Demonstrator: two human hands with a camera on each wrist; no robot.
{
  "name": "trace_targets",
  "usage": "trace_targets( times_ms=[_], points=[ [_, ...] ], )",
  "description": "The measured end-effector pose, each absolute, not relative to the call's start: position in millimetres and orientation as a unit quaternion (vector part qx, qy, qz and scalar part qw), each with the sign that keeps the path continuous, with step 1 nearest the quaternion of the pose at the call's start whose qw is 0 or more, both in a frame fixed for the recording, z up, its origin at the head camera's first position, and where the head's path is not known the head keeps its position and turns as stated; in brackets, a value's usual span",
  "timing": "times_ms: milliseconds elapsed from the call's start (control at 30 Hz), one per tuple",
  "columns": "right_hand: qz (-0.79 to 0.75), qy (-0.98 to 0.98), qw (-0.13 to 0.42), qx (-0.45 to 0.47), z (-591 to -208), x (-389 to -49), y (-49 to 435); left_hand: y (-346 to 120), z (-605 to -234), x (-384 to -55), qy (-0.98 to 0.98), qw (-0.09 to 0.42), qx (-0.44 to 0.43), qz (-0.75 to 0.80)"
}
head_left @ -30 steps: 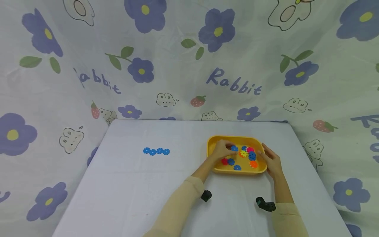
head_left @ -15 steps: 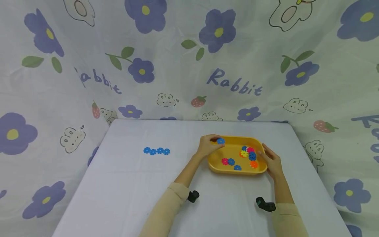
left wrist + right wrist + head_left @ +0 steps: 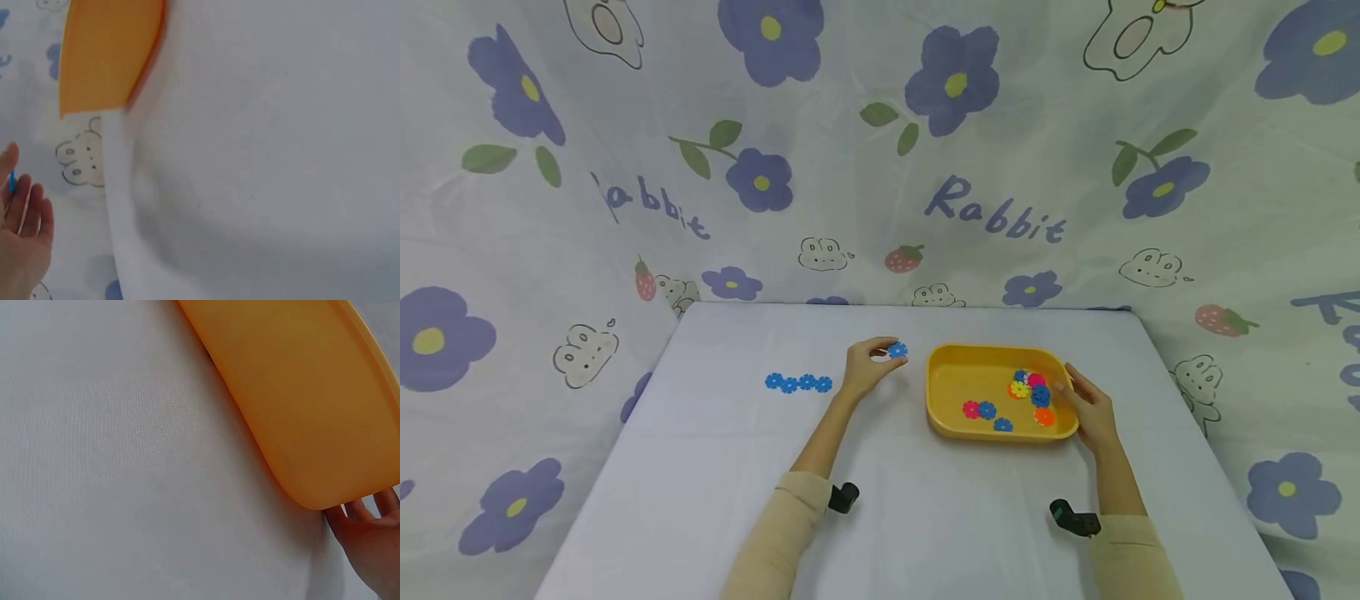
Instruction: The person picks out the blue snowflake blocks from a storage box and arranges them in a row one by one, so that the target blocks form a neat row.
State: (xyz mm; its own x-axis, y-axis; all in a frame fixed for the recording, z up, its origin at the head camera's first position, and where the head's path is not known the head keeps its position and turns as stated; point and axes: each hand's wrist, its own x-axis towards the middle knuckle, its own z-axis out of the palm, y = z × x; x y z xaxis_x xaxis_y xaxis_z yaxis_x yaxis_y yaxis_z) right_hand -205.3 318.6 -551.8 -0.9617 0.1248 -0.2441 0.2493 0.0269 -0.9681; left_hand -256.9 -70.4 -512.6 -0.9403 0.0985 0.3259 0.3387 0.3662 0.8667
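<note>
My left hand [image 3: 865, 368] pinches a blue notched plastic disc [image 3: 898, 350] between thumb and fingers, raised over the table left of the yellow tray [image 3: 992, 436]. In the left wrist view only a thin edge of that disc [image 3: 11, 182] shows in the hand [image 3: 24, 250]. My right hand [image 3: 1092, 414] holds the tray's right end, thumb over the rim and fingers outside. The right wrist view shows those fingers [image 3: 336, 520] against the tray's outer wall [image 3: 306, 406]. A row of several joined blue discs [image 3: 798, 383] lies on the table, left of my left hand.
Inside the tray are loose discs: a pink disc [image 3: 972, 409], an orange disc [image 3: 1043, 416], a yellow disc [image 3: 1019, 389] and several blue ones. White cloth [image 3: 700, 500] covers the table. A patterned curtain [image 3: 850, 192] stands behind and at both sides.
My left hand has lifted the blue disc out of the tray and carried it left, past the tray's edge. My right hand and the tray have stayed in place.
</note>
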Motion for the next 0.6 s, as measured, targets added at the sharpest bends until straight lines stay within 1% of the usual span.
trace_targets(
  times_ms=[200, 300, 433, 500, 600],
  points=[
    [-0.693, 0.706, 0.046, 0.136, -552.4, -205.9, 318.7, -98.6, -527.3, -260.2, -0.848, 0.109, -0.122, -0.504],
    [-0.695, 0.705, 0.044, 0.135, -553.2, -206.3, 318.9, -110.6, -535.5, -260.7, -0.866, 0.091, -0.107, -0.479],
    [-0.693, 0.708, 0.040, 0.131, -554.6, -206.2, 319.0, -124.0, -545.3, -261.5, -0.894, 0.048, -0.083, -0.438],
    [-0.694, 0.707, 0.039, 0.129, -555.1, -206.0, 319.0, -129.8, -548.6, -261.7, -0.908, 0.037, -0.082, -0.410],
    [-0.696, 0.706, 0.039, 0.126, -555.6, -205.5, 319.0, -137.4, -552.3, -262.4, -0.927, 0.041, -0.100, -0.360]
  ],
)
